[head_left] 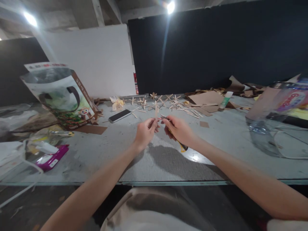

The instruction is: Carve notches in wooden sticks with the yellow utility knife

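Between the fingertips of my left hand [145,131], closed in a pinch, a flat wooden craft stick [156,111] stands upright. My right hand [180,129] is wrapped round a utility knife [183,147] with a yellow and black handle. Its blade end points toward the left hand, close to the stick; whether the two touch I cannot tell. Beyond both hands lies a scatter of craft sticks [191,112], some crossed into star-like shapes. Left of the stick, a phone [119,115] lies face up on the table.
Along the left of the grey table [125,160] stand a large printed bag [69,99] and a purple wipes pack [54,158]. Brown cardboard pieces [207,97] and a glue stick [226,99] lie at the back right. A clear plastic bottle [260,138] and a cable [276,141] are at right.
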Tool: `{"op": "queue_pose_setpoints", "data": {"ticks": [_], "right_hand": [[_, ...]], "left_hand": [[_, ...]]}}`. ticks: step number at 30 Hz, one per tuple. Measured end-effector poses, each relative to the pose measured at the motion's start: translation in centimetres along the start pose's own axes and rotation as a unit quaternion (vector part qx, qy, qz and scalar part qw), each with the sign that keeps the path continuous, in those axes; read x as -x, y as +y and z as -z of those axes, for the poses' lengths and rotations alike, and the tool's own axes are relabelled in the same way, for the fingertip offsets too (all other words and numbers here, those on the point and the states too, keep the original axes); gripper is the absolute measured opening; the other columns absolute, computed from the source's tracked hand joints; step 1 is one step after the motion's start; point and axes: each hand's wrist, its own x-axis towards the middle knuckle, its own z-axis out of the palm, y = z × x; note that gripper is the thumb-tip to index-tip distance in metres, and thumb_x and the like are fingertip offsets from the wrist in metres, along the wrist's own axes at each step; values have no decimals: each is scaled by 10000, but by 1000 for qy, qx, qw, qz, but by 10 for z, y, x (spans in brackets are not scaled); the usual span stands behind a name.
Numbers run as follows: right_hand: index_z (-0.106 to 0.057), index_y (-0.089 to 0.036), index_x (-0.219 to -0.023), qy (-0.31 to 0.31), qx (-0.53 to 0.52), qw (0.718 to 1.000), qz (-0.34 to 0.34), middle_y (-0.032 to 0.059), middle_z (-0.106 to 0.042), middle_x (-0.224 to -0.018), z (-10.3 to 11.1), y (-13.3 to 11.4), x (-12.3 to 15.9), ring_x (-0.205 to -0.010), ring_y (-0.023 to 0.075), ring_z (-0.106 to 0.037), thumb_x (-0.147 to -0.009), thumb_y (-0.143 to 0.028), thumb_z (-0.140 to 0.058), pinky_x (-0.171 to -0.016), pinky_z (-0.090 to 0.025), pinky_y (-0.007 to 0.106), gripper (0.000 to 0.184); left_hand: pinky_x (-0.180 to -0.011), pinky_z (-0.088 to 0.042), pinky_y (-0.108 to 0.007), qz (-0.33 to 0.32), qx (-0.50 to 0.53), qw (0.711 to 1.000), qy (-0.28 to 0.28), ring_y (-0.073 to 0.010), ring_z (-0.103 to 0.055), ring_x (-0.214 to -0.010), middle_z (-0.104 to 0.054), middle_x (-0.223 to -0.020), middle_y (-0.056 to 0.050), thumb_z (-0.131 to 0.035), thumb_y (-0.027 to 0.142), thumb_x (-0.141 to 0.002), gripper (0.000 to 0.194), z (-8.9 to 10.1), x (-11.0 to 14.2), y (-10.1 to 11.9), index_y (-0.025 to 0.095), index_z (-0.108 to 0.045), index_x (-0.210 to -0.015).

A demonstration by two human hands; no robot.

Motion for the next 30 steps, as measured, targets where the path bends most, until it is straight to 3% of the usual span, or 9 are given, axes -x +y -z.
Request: {"op": "queue_pose_setpoints", "data": {"ticks": [9,23,30], "right_hand": [[-509,-246,-797,13,86,995,43,-18,-600,-587,0,1,1,-492,141,-519,-1081,-407,-373,-595,-372,290,354],[-531,-248,-794,19,136,989,50,-3,-604,-590,0,1,1,-511,160,-517,-1070,-391,-392,-626,-371,317,340],[-541,-250,-791,21,145,988,49,1,-596,-577,1,0,1,-506,166,-517,-1070,-388,-385,-619,-373,320,348]], "left_hand": [[-683,-520,-295,12,-38,998,-41,-156,-645,-643,-703,-710,-35,-559,583,-988,436,1,3,-2,193,-700,-854],[-503,-424,-260,25,-48,997,-49,-115,-525,-461,-645,-606,-11,-535,624,-988,483,0,4,-1,191,-697,-848],[-532,-489,-266,29,-40,997,-58,-140,-602,-494,-653,-599,-13,-554,697,-953,532,0,4,0,198,-691,-830]]}}
